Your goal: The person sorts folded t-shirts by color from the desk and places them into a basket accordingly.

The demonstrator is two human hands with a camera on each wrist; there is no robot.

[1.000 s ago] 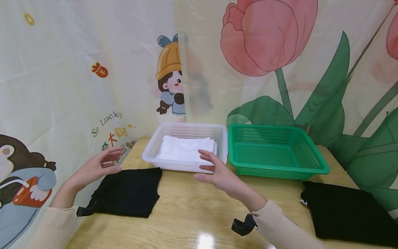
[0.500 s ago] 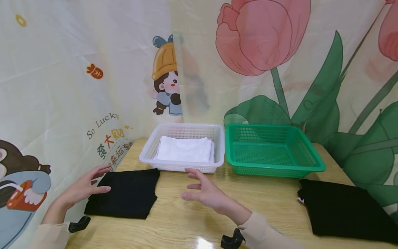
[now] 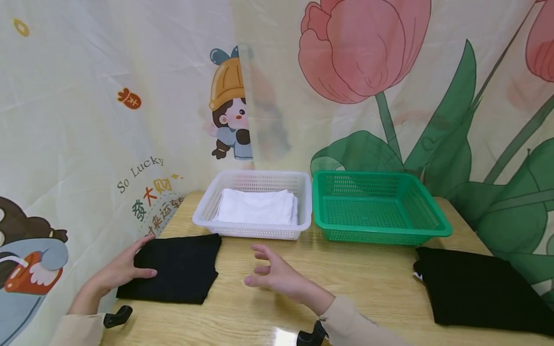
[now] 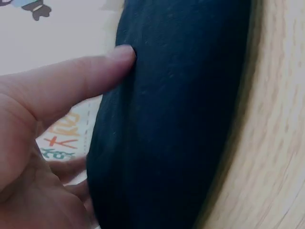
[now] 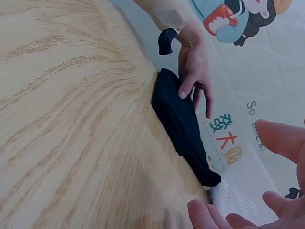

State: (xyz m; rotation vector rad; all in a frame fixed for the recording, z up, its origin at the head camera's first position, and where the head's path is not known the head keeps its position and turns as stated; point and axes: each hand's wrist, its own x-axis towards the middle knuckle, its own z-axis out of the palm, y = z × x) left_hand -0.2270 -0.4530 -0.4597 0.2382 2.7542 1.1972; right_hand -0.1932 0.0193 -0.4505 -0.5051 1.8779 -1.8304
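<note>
The left hand (image 3: 119,271) is at the left end of a folded black cloth (image 3: 182,269), its thumb (image 4: 81,78) spread away from the fingers (image 4: 66,168); the thumb lies over the top face while the fingers reach along the outer edge, and whether the fingertips press against the fabric there is hidden. That cloth lies flat on the left part of a wood-grain table (image 3: 182,327), in front and to the left of a white perforated plastic basket (image 3: 251,231). The right hand (image 3: 281,278) hovers over the middle of the table, to the right of this cloth and well apart from it, palm turned toward the left, thumb and fingers spread and lightly bent. Both arms wear beige sleeves (image 3: 80,329), with a small black device (image 3: 118,317) at each wrist. Inside the white basket lies a folded white cloth (image 3: 255,206); just beside it on the right stands a green perforated plastic basket (image 3: 381,236). A second folded black cloth (image 3: 480,290) lies at the table's right side, a scrap of white (image 3: 417,276) showing at its left edge. Behind everything hangs a pale fabric backdrop (image 3: 173,96) printed with pink tulips (image 3: 368,53), cartoon figures (image 3: 231,105) and the lettering "So Lucky" (image 3: 140,174)
</note>
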